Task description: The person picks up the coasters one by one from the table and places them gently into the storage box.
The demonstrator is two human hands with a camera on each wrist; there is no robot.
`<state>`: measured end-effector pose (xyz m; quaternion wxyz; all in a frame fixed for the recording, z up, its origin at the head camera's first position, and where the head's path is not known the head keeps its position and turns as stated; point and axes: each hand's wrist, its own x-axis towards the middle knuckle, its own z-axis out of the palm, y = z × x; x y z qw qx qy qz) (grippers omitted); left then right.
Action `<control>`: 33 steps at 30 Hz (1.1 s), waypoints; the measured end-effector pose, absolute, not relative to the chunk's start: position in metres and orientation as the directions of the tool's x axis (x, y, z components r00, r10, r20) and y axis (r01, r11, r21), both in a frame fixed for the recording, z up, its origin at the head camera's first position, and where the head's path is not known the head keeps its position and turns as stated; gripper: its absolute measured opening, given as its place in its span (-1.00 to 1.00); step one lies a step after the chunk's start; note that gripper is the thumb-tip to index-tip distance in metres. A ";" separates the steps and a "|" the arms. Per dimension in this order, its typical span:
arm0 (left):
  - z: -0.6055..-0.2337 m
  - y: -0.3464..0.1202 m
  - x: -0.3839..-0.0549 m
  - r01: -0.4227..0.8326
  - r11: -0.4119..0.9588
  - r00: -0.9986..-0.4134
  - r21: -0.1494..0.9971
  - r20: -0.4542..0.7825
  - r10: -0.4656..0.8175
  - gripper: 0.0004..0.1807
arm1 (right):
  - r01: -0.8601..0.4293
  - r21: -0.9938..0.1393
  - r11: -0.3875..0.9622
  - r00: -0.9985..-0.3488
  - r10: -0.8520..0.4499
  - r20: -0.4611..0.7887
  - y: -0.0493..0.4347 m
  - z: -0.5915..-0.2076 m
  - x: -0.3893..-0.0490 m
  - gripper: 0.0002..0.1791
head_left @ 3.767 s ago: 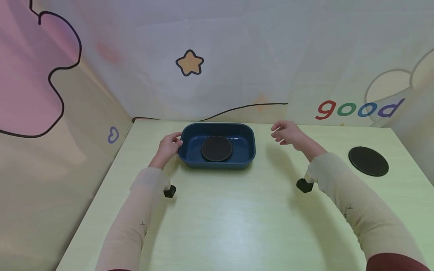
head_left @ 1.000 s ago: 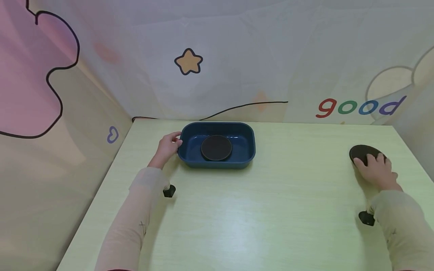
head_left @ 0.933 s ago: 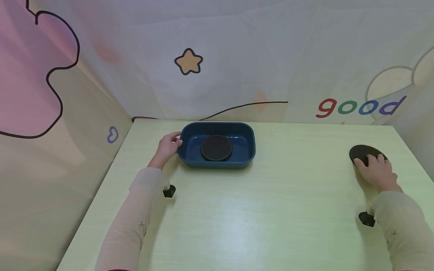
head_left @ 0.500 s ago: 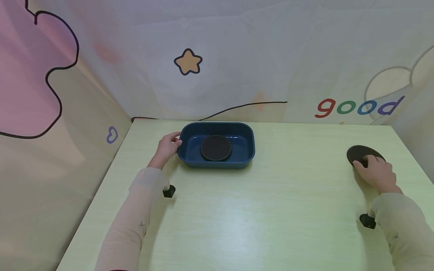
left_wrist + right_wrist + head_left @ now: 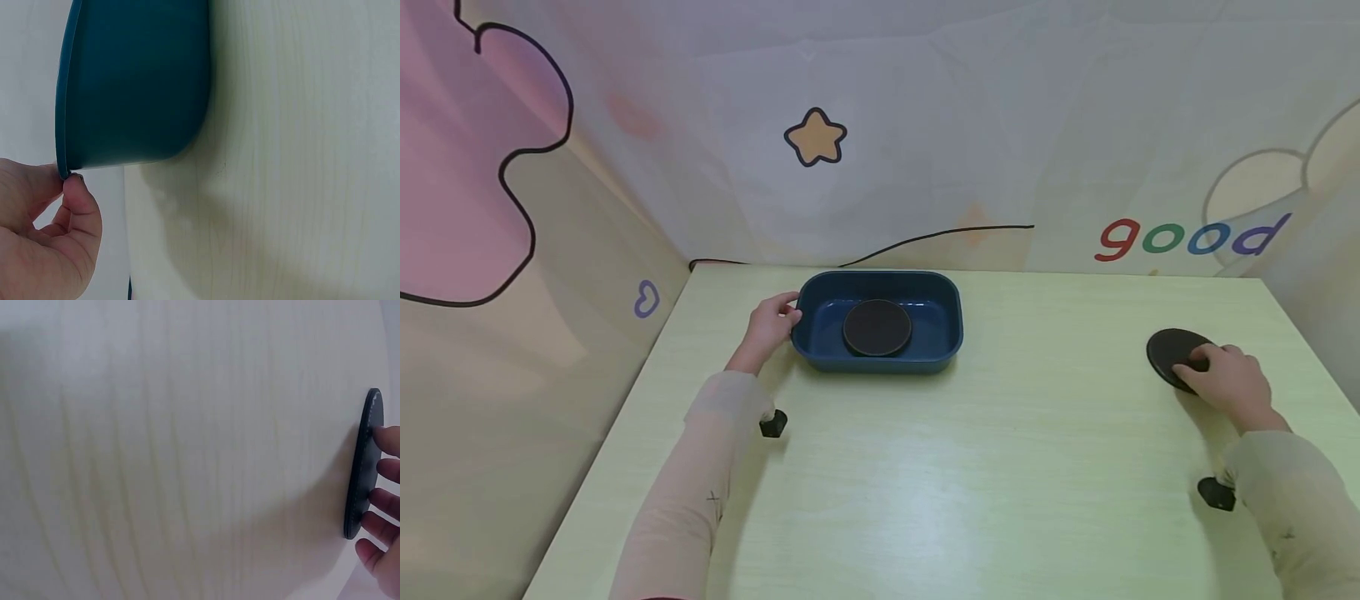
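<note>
A deep blue rectangular dish (image 5: 876, 364) with rounded corners stands at the back of the table. Its left rim is pinched between the thumb and fingers of my left hand (image 5: 769, 327), as the left wrist view (image 5: 50, 231) also shows. Inside the dish lies a black disc (image 5: 877, 327). Off to the right, my right hand (image 5: 1232, 383) holds a round black coaster (image 5: 1167, 354) by its near right part, with curled fingertips and thumb on it. In the right wrist view, stitching runs along the edge of this coaster (image 5: 361, 469).
The pale wood-grain table (image 5: 880, 483) ends at a printed backdrop (image 5: 925, 125) behind the dish. Another printed panel (image 5: 572, 350) stands along the left side. Black camera mounts hang at both wrists, the left mount (image 5: 773, 423) close over the table.
My right hand went from beside the dish to the coaster at the right, curled its fingers there and shifted it left, slightly nearer. My left hand stayed on the dish rim.
</note>
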<state>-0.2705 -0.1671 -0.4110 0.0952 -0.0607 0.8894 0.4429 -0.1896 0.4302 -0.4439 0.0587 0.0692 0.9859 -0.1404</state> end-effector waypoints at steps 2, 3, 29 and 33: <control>-0.411 -0.167 -0.270 -0.195 0.601 -0.974 0.775 -0.225 -0.026 -0.54 | 0.122 -0.284 0.951 -0.987 0.087 -0.134 0.429 -0.442 -0.190 -0.31; -0.410 -0.168 -0.270 -0.192 0.603 -0.975 0.775 -0.223 -0.025 -0.54 | 0.107 -0.296 0.949 -0.988 0.068 -0.137 0.428 -0.442 -0.190 -0.32; -0.414 -0.169 -0.272 -0.168 0.615 -0.979 0.770 -0.203 -0.014 -0.54 | 0.146 -0.375 0.915 -0.916 -0.018 -0.400 0.442 -0.426 -0.211 0.01; -0.414 -0.169 -0.272 -0.178 0.607 -0.978 0.775 -0.210 -0.019 -0.54 | 0.144 -0.378 0.915 -0.913 -0.024 -0.407 0.440 -0.426 -0.215 0.01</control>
